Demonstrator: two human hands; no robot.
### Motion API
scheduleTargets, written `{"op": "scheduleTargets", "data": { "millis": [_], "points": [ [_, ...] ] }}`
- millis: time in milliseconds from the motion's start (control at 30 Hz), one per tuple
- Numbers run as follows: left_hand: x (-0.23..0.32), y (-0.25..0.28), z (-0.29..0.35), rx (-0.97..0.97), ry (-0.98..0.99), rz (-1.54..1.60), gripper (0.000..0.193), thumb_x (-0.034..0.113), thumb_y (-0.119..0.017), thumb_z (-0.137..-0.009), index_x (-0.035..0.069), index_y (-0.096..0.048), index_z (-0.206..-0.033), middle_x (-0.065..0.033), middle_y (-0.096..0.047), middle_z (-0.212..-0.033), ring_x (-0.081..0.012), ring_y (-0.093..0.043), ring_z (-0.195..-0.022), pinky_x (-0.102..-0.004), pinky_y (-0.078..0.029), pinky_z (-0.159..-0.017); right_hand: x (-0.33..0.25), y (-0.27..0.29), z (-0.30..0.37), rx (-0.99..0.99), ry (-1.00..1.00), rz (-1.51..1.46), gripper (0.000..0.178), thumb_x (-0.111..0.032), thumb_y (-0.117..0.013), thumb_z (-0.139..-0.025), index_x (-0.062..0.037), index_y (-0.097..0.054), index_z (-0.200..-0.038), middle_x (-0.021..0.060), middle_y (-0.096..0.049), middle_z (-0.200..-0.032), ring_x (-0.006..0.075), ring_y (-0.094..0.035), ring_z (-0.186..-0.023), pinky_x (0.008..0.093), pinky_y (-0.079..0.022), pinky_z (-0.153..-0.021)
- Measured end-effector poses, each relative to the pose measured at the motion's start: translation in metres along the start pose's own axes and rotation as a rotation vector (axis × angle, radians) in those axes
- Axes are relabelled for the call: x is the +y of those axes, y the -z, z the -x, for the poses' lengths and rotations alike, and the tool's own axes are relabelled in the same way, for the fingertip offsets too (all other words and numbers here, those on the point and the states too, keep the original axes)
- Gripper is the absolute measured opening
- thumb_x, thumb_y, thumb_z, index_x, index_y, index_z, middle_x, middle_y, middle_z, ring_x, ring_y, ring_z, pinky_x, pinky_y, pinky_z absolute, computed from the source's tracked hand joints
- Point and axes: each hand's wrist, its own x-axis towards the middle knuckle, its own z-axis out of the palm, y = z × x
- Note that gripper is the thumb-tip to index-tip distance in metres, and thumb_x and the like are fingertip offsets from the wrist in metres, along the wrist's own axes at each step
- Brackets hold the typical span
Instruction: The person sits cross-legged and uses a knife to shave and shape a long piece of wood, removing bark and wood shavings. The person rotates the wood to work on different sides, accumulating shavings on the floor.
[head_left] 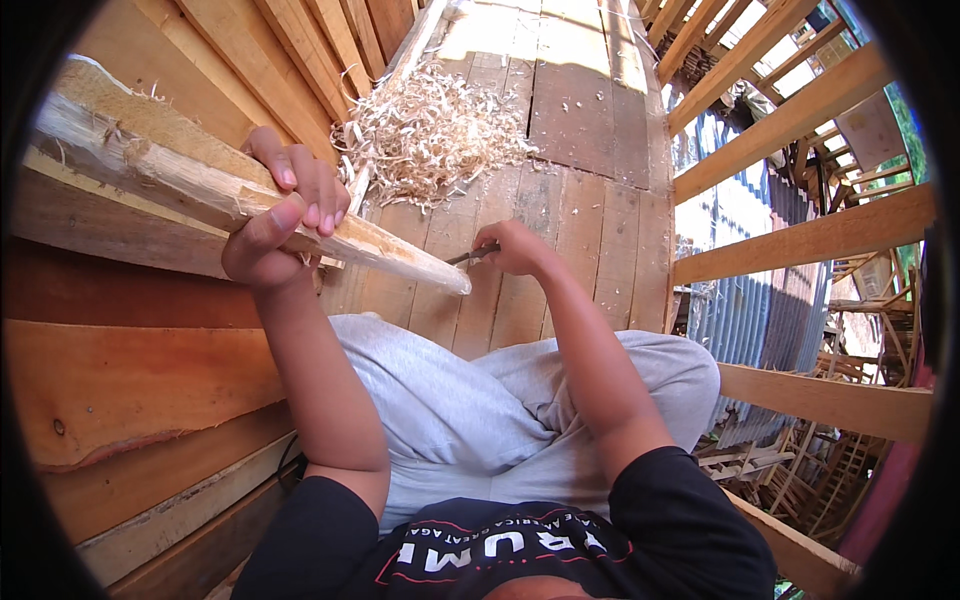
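A long, pale wooden pole (pixel 385 250) slants across from the upper left, and its rounded, stripped end hangs over the floor in front of my lap. My left hand (pixel 280 200) is wrapped round it, thumb on the near side and fingers over the far side. Near the pole's end, my right hand (pixel 515 248) is closed on a thin dark tool (pixel 476 254), perhaps a knife. The rest of that tool passes behind the pole, so its blade or tip is hidden.
Curly wood shavings (pixel 430 135) lie heaped on the plank floor (pixel 590 215) ahead. Stacked boards (pixel 140 380) line my left side. Wooden rails (pixel 800 245) bound the right, with corrugated metal sheets (pixel 745 290) beyond. My crossed legs (pixel 480 400) are just below the pole.
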Motion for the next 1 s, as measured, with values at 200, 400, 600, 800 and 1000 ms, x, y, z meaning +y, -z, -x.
{"op": "scheduleTargets", "data": {
  "millis": [200,400,600,800,1000],
  "points": [
    [-0.002,0.001,-0.001,-0.026,0.002,-0.002,0.029,0.011,-0.067,-0.073,0.008,-0.044,-0.089,-0.0044,-0.048,-0.063,-0.0147,-0.049,-0.055,-0.0274,-0.041,-0.056,0.006,0.016,-0.005,0.306,-0.094,-0.021,0.025,-0.002,-0.068,-0.074,-0.0067,-0.07,-0.099,0.0141,-0.071,-0.091,0.0302,-0.067,-0.09,0.0383,-0.052,-0.078],
    [0.0,0.004,0.0,-0.042,0.025,0.012,0.03,0.012,-0.068,-0.072,0.007,-0.044,-0.088,-0.0045,-0.048,-0.063,-0.0146,-0.049,-0.055,-0.0272,-0.041,-0.055,0.028,0.057,0.017,-0.075,-0.099,-0.008,0.025,0.009,-0.069,-0.069,-0.0032,-0.072,-0.091,0.0083,-0.072,-0.084,0.0168,-0.068,-0.08,0.031,-0.053,-0.073],
    [0.0,0.002,-0.001,-0.046,0.039,0.048,0.03,0.013,-0.069,-0.072,0.008,-0.043,-0.088,-0.0045,-0.048,-0.062,-0.0145,-0.049,-0.055,-0.027,-0.041,-0.056,0.045,0.059,0.017,0.406,-0.288,0.052,0.025,0.007,-0.07,-0.071,-0.0035,-0.071,-0.093,0.0081,-0.072,-0.087,0.0173,-0.067,-0.081,0.0316,-0.053,-0.072],
    [0.005,0.004,0.0,-0.131,0.052,0.118,0.033,0.016,-0.071,-0.072,0.009,-0.043,-0.088,-0.0039,-0.049,-0.063,-0.0142,-0.051,-0.055,-0.0262,-0.041,-0.055,0.022,0.056,0.015,0.051,-0.095,-0.077,0.028,0.002,-0.074,-0.069,-0.0071,-0.074,-0.096,0.0096,-0.073,-0.092,0.0232,-0.069,-0.084,0.0353,-0.053,-0.074],
    [0.007,0.005,0.003,-0.17,0.052,0.168,0.035,0.018,-0.072,-0.071,0.01,-0.042,-0.088,-0.003,-0.051,-0.064,-0.0141,-0.053,-0.055,-0.026,-0.041,-0.055,-0.023,0.001,0.002,-0.242,0.028,0.061,0.029,0.007,-0.069,-0.069,-0.0055,-0.073,-0.095,0.0086,-0.073,-0.088,0.0216,-0.069,-0.082,0.0328,-0.054,-0.075]
  ]
}}
